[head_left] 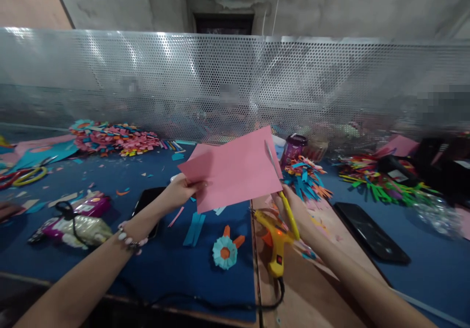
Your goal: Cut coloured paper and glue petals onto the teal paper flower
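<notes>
A sheet of pink paper (235, 169) is held up above the blue table. My left hand (183, 190) pinches its lower left edge, thumb on the near face. In my right hand (290, 203) is a pair of scissors (289, 215) with yellow handles; the blades lie along the sheet's right edge. Below the paper rests a blue paper flower (225, 252) with an orange centre and two orange pieces at its top. A yellow glue gun (277, 245) with a lit orange light lies beneath my right hand. Blue paper strips (194, 229) lie left of the flower.
A perforated metal screen (227, 78) closes off the back. Paper-strip heaps (117, 139) and another pair of scissors (31, 176) lie left. Two dark phones (370, 232) flank my arms. A purple cup (293, 147) stands behind the paper; a black cord (205, 304) crosses the front. Another person's hand (9, 211) shows at far left.
</notes>
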`<state>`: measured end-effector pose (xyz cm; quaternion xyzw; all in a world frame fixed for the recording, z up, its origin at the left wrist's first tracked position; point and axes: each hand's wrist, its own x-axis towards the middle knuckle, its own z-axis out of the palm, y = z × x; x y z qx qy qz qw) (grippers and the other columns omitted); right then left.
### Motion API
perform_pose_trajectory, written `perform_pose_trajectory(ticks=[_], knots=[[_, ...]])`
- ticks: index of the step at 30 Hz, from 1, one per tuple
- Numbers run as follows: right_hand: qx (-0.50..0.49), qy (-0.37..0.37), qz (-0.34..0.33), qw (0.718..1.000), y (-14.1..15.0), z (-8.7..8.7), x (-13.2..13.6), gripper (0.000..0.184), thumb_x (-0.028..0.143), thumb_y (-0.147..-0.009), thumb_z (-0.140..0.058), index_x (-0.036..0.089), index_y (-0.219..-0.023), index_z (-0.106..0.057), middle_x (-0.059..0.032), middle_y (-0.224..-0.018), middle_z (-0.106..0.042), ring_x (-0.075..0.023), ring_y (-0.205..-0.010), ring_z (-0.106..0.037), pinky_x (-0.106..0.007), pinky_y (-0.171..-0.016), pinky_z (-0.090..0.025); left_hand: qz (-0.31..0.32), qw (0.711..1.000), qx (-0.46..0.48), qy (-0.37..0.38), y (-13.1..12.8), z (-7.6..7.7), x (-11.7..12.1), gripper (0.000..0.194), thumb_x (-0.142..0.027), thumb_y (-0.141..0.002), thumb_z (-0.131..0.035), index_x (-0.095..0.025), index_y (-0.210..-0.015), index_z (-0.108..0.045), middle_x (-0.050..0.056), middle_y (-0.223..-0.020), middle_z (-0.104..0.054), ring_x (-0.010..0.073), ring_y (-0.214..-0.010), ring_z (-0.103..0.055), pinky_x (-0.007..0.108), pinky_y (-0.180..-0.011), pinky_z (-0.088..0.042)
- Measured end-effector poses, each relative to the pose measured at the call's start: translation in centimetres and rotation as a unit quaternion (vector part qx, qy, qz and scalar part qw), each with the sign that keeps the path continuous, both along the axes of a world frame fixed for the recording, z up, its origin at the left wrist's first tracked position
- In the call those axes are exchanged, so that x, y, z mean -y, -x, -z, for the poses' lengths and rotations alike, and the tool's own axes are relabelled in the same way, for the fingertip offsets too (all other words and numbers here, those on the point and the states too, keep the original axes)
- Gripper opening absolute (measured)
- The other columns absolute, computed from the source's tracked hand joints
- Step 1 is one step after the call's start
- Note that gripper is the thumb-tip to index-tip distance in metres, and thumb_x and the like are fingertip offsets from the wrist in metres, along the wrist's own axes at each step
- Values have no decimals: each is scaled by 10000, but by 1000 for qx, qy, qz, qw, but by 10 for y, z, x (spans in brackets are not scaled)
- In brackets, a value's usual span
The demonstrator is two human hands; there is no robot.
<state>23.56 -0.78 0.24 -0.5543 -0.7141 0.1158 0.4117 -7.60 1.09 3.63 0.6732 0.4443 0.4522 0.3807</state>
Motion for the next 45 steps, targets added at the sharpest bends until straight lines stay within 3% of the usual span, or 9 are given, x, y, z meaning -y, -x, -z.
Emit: perform_pose_trajectory(ticks=[4,11,23,36,41,45], knots=[[17,11,15,1000,-1,2,-1,198,351,-821,-398,199,-794,-523,-57,-712,-610,-199,-655,-555,-317,-625,-432,-4,1000,-9,6,0,1,-1,311,-370,-695,-650,-137,-899,-680,55,-829,-699,197,-774,-615,329,-709,-518],[27,8,30,999,-2,5,-1,207,361,-814,-410,199,-808,-539,-51,-730,-614,-194,-665,-551,-305,-643,-430,16,999,13,33,0,-1,-1,435,-396,-688,-673,-114,-1018,-650,76,-908,-701,220,-866,-621,346,-793,-501],[12,-5,38,999,1,3,0,158,287,-785,-409,191,-789,-535,-37,-697,-606,-175,-613,-523,-278,-602,-412,21,999,1,30,0,-1,1,422,-395,-708,-664,-146,-1048,-655,81,-981,-693,233,-958,-607,386,-867,-484],[13,-21,18,1000,1,-1,7,145,258,-795,-415,185,-714,-509,-26,-665,-597,-156,-594,-520,-240,-547,-359,10,1000,3,24,0,-2,1,392,-384,-696,-681,-171,-1026,-682,74,-993,-696,229,-927,-611,336,-787,-510],[20,-25,23,999,2,0,5,164,269,-807,-413,175,-795,-547,-41,-728,-620,-167,-642,-538,-251,-587,-377,-1,999,1,45,0,-3,1,434,-415,-675,-695,-156,-1024,-684,85,-972,-699,240,-889,-620,318,-712,-527],[10,-15,19,1000,1,2,5,167,297,-806,-435,171,-846,-538,-53,-791,-616,-171,-677,-536,-261,-611,-390,8,999,-6,31,0,-4,0,399,-418,-676,-698,-170,-989,-700,76,-964,-703,233,-915,-621,307,-754,-523]])
